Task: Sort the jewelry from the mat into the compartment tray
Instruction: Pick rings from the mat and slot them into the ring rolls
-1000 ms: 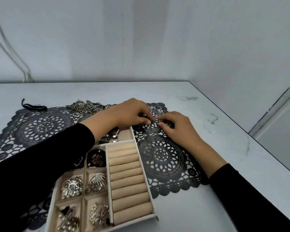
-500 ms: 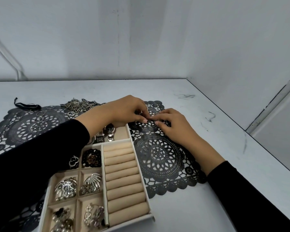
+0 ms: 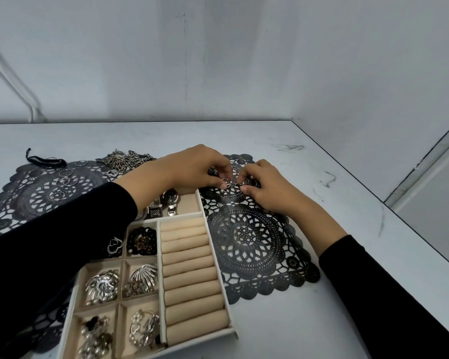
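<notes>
Risk: fingers [image 3: 224, 174] of my left hand [image 3: 192, 169] and right hand [image 3: 268, 189] pinch small rings [image 3: 232, 183] over the mat [image 3: 249, 239]; a slip may roll one toward the counter's [image 3: 347, 203] right edge.

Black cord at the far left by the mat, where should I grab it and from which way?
Take the black cord near its middle, coming straight down from above with a thumb-and-finger pinch. It is thin and lies flat on the table at the far edge of the mat, so there is no side to get under. A mid-length grip probably keeps both ends from dragging.
</notes>
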